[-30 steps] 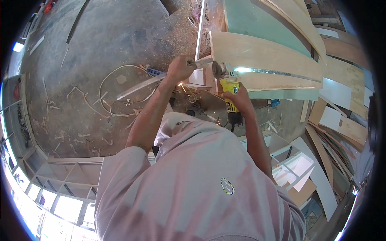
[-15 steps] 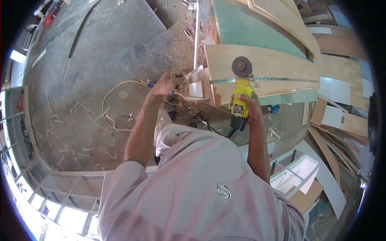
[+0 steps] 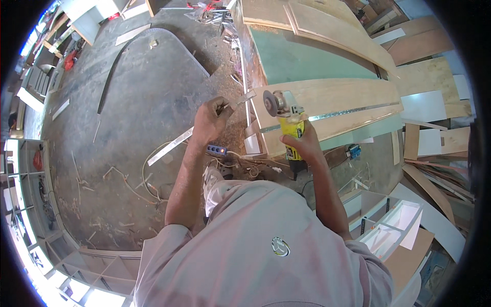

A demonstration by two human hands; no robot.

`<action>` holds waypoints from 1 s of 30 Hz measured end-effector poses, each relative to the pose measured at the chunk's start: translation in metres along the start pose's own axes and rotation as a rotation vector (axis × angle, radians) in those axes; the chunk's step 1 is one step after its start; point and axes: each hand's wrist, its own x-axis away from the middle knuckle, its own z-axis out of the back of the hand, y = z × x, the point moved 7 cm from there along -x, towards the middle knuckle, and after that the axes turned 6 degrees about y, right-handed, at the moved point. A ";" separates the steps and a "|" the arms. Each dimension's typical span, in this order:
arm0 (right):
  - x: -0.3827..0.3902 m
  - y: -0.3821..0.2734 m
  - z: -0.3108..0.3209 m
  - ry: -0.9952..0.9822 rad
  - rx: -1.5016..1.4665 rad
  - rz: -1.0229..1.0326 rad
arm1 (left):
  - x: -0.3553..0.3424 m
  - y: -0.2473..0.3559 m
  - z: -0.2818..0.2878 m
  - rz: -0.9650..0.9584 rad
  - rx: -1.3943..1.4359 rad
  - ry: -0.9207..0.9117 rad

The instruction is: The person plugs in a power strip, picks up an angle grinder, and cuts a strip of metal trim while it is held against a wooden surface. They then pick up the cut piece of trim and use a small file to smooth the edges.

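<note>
My left hand (image 3: pixel 212 116) is closed around a flat, pale metal strip (image 3: pixel 173 145). One end sticks out past my fingers toward the workbench, and the rest runs down behind my forearm. A yellow angle grinder (image 3: pixel 291 134) is gripped by its body in my right hand (image 3: pixel 308 144). Its dark cutting disc (image 3: pixel 271 104) points up and left, a short gap from the strip's near-bench end. Whether the disc is spinning cannot be told. Below the grinder lies a long wooden panel (image 3: pixel 353 92) with a shiny metal strip (image 3: pixel 348 111) along it.
Green-topped workbench (image 3: pixel 307 56) with more wooden panels (image 3: pixel 335 30) on it. A blue power strip (image 3: pixel 217 150) and looped hose (image 3: pixel 144 171) lie on the floor by my feet. White cabinet frames (image 3: pixel 383 225) stand at lower right; boards (image 3: pixel 429 117) lie along the right.
The grinder has swung left and turned, bringing its disc nearer to the strip in my left hand. More of that strip now shows behind my left forearm. The whole view has shifted.
</note>
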 end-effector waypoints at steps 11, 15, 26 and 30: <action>-0.002 -0.004 -0.006 0.155 0.215 0.074 | -0.004 0.031 0.000 -0.001 -0.278 0.080; 0.000 -0.008 -0.006 0.162 0.276 0.080 | -0.007 0.033 -0.002 0.009 -0.320 0.050; 0.007 -0.010 -0.006 0.203 0.381 0.159 | 0.005 0.055 0.006 -0.031 -0.417 0.051; 0.014 -0.021 -0.002 0.187 0.419 0.200 | 0.017 0.068 0.007 -0.052 -0.499 0.064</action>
